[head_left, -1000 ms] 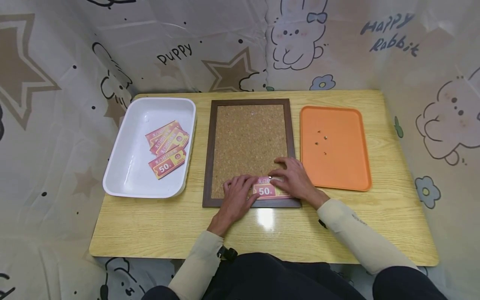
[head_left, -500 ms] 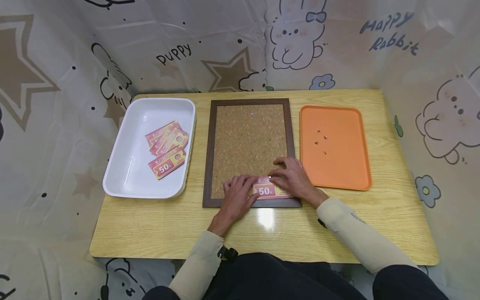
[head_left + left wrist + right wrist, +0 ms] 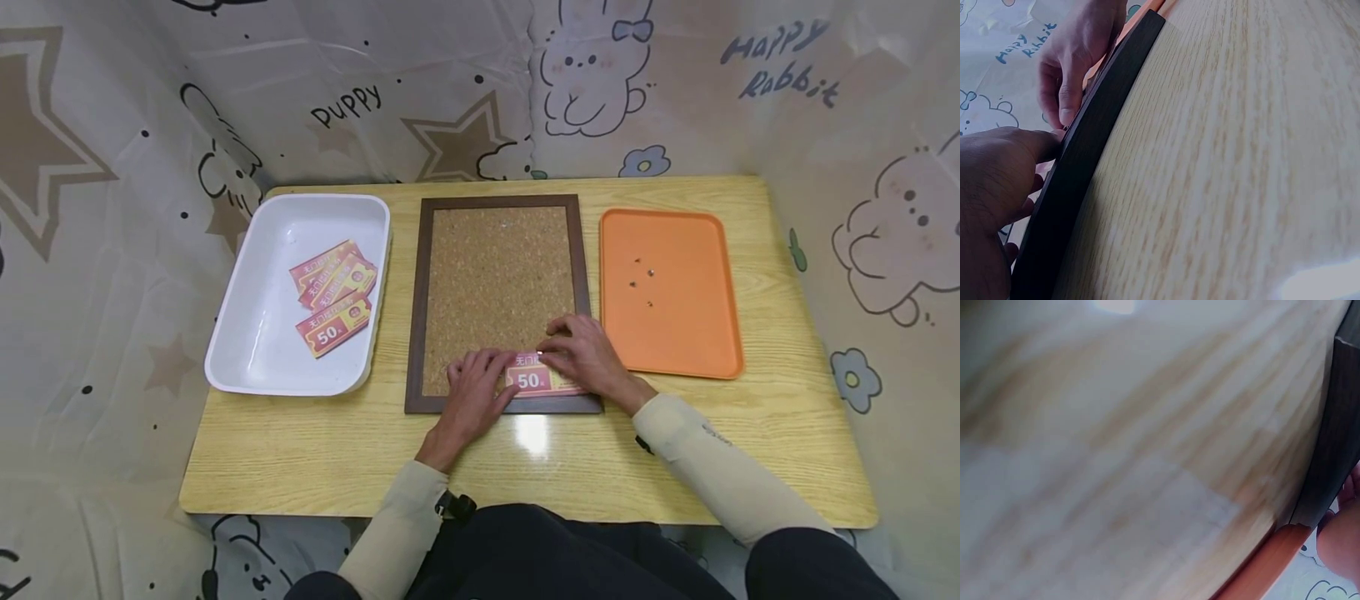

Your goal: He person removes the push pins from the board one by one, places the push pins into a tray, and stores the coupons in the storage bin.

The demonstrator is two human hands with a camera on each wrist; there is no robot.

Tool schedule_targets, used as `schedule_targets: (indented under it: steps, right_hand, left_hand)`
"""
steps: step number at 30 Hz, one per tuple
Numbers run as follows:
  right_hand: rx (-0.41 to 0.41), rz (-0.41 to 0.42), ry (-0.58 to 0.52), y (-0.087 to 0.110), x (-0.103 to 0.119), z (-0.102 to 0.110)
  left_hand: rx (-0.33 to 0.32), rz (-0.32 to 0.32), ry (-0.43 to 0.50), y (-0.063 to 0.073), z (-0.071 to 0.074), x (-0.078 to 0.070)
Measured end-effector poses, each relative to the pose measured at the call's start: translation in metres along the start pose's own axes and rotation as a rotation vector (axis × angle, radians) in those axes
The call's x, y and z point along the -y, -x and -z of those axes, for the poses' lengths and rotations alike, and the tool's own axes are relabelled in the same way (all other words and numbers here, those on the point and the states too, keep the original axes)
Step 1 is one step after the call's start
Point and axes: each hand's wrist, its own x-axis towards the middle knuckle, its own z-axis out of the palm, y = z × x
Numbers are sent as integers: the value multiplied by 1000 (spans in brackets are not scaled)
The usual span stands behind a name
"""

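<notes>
A pink and yellow coupon (image 3: 529, 382) printed with "50" lies along the bottom of the framed cork board (image 3: 501, 283). My left hand (image 3: 472, 392) rests on the board at the coupon's left end, fingers extended and thumb on its edge. At the coupon's top edge, my right hand (image 3: 587, 357) pinches a small shiny thumbtack (image 3: 540, 354); the fingers hide most of it and the coupon's right part. In the left wrist view, the left thumb and the right hand (image 3: 1075, 69) meet close together behind the dark frame (image 3: 1085, 150).
On the left stands a white basin (image 3: 240, 350) with several more coupons (image 3: 333, 325) in it. An orange tray (image 3: 675, 333) on the right holds several small thumbtacks (image 3: 651, 273). All stand on a wood-grain table (image 3: 315, 458) before a printed curtain.
</notes>
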Motion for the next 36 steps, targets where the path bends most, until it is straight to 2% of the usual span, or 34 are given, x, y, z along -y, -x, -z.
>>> schedule_targets:
  steps: [14, 23, 30, 36]
  right_hand:
    - [21, 18, 32, -1, 2, 0]
    - [23, 11, -2, -1, 0, 1]
    - [-18, 15, -31, -1, -4, -3]
    - [-36, 25, -11, -2, -2, -4]
  left_hand:
    - [2, 5, -5, 0, 1, -1]
    - [3, 11, -6, -1, 1, -2]
    - [11, 18, -7, -1, 1, -2]
    - [9, 23, 2, -1, 1, -2]
